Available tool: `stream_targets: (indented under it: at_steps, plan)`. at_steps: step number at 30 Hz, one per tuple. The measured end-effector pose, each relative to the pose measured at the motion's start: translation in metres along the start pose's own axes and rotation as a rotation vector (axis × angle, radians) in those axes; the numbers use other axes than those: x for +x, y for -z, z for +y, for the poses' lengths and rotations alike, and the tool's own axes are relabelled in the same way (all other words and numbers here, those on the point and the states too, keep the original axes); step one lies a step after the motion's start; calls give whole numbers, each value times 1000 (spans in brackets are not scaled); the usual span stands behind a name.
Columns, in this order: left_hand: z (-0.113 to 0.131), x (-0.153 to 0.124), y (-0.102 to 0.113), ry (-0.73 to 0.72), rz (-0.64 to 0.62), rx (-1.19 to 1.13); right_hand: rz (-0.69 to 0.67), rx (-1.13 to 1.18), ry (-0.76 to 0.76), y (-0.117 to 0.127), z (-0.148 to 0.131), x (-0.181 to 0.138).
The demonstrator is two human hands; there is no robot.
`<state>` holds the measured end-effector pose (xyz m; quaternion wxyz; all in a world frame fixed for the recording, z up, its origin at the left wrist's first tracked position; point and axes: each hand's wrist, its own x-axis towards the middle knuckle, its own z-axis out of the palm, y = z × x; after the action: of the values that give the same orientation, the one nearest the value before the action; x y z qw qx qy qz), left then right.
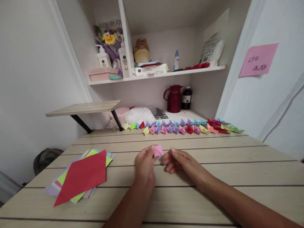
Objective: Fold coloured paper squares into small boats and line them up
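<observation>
My left hand [144,163] pinches a small folded pink paper piece [158,150] just above the wooden table [213,177]. My right hand [179,161] rests beside it with its fingers curled, fingertips close to the pink piece; whether they touch it I cannot tell. Beyond the hands, two rows of several small folded paper boats [180,127] in many colours line the table's far edge. A stack of coloured paper sheets [82,175] with a red sheet on top lies to the left.
A small raised wooden shelf [85,108] stands at the back left. Behind the boats sit a dark red jug [174,98], a dark bottle [186,98] and a white fluffy bundle [140,115]. An upper shelf [156,75] holds bottles and boxes. A pink note [258,60] hangs on the right wall.
</observation>
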<state>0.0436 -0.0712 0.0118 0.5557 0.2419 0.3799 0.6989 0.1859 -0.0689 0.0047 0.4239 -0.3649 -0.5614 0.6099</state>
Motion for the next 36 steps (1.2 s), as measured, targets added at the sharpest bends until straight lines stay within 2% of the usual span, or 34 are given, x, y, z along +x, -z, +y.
stream_targets:
  at_steps: [2, 8, 12, 16, 23, 27, 33, 36]
  plan:
    - [-1, 0, 0, 18, -15, 7, -11, 8, 3, -2, 0, -1]
    - [-7, -6, -2, 50, -171, 76, 3, 7, 13, -2, -2, -2]
    - [-10, -8, -3, 38, -153, 96, -28, -51, 42, -1, 2, 0]
    - [-10, -9, -3, 49, -159, 117, 27, -4, 44, -1, 4, 2]
    - [-3, -4, 1, 194, -293, 87, 6, 87, 0, 0, -3, 0]
    - [-5, -2, 2, 176, -236, 107, 7, 67, 15, 2, -2, 1]
    - [-10, -5, -1, 91, -302, 218, 23, 45, 41, 4, 0, 2]
    - [-12, -6, -1, 28, -255, 290, 5, -6, 51, 5, 1, 3]
